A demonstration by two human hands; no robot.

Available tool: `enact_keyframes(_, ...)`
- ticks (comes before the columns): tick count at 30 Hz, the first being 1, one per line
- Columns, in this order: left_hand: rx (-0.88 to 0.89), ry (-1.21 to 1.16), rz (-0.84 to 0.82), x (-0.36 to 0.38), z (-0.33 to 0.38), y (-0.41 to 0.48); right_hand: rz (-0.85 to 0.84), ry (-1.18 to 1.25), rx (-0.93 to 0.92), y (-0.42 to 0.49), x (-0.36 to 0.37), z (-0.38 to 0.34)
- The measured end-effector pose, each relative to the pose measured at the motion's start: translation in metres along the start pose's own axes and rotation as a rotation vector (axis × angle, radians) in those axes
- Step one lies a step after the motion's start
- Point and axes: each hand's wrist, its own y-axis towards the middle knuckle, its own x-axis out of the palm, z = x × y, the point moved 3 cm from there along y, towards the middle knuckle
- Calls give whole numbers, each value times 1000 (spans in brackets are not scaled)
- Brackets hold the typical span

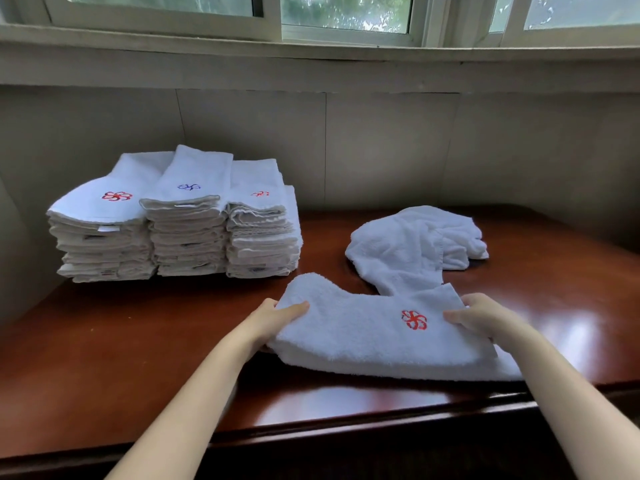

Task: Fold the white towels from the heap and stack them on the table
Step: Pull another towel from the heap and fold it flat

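A folded white towel (363,337) with a red flower mark lies near the front edge of the dark wooden table (138,358). My left hand (277,315) grips its left end, thumb on top and fingers hidden under the cloth. My right hand (481,315) grips its right end the same way. Behind it, at the right, lies a small heap of unfolded white towels (415,244). At the back left stand three stacks of folded towels (180,230) side by side, topped with red, blue and red marks.
A grey wall (381,143) runs close behind the table, with a window ledge (311,46) above. The table's front edge (346,424) runs just below my forearms. Bare wood shows at the front left and far right.
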Motion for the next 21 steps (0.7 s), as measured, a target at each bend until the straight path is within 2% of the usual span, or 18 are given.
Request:
enact_keyframes(4, 70, -98, 111, 3, 2, 7, 60, 11, -55, 0, -3, -11)
enact_keyframes(7, 66, -166, 140, 4, 1, 9, 116, 174, -126, -6, -10, -17)
enact_keyframes(11, -8, -274, 37, 4, 4, 6, 169, 322, -195, -18, -21, -24)
enact_keyframes(17, 29, -103, -66, 10, 7, 1, 200, 629, -240, -30, -49, -24)
enact_keyframes(19, 46, -38, -44, 14, 8, 1, 230, 564, -176, -23, -53, -10)
enact_keyframes(21, 46, 0, -7, 16, 7, 2, 177, 260, -48, -16, -47, 9)
